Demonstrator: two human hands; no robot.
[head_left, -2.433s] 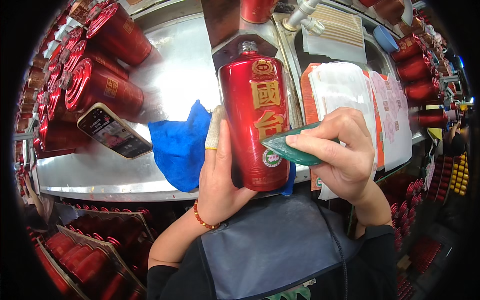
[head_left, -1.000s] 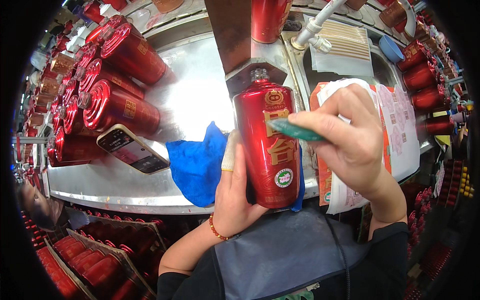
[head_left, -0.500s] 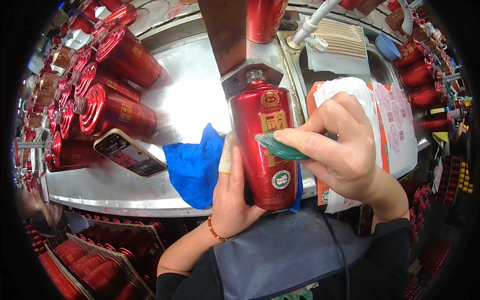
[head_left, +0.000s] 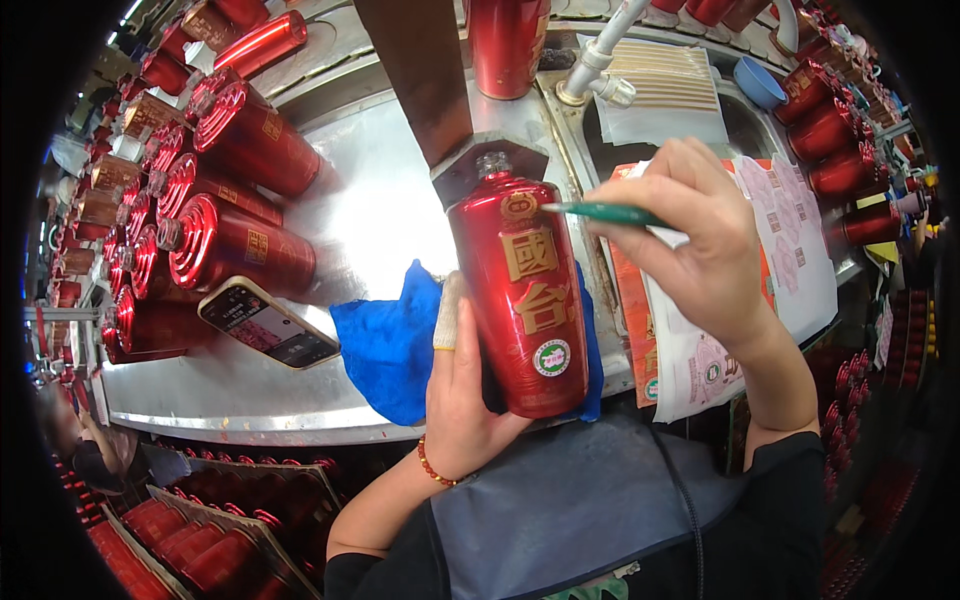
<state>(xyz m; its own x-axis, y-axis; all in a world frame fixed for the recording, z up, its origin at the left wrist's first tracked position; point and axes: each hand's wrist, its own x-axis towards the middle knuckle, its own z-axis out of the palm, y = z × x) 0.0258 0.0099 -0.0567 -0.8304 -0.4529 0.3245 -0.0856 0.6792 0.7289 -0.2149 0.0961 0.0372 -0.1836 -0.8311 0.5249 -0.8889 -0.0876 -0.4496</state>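
Observation:
A glossy red bottle (head_left: pixel 490 300) with gold characters and a round green-and-white sticker leans back, its neck away from me against a metal support. My left hand (head_left: pixel 465 405), wearing a beige cloth finger cover, is wrapped round the bottle's lower left side. A thin dark-green scraper (head_left: pixel 615 213) is pinched in my right hand (head_left: pixel 705 235). It is seen edge-on, its tip at the bottle's upper right shoulder beside the gold emblem; whether it touches is unclear. A blue cloth (head_left: pixel 385 345) lies left of the bottle, and some of it shows behind the bottle's right side.
Several red bottles (head_left: pixel 255 240) lie at the left, beside a phone (head_left: pixel 268 320). A brown metal post (head_left: pixel 415 75) rises beyond the bottle. To the right are printed sheets (head_left: pixel 795 240), a tap (head_left: pixel 597 65) and a blue bowl (head_left: pixel 760 82). Crates of red bottles (head_left: pixel 195 540) stand below left.
My right hand has moved up and the scraper has gone from lying across the middle lettering to the upper right shoulder, turned edge-on. The whole view has shifted slightly. My left hand keeps its hold.

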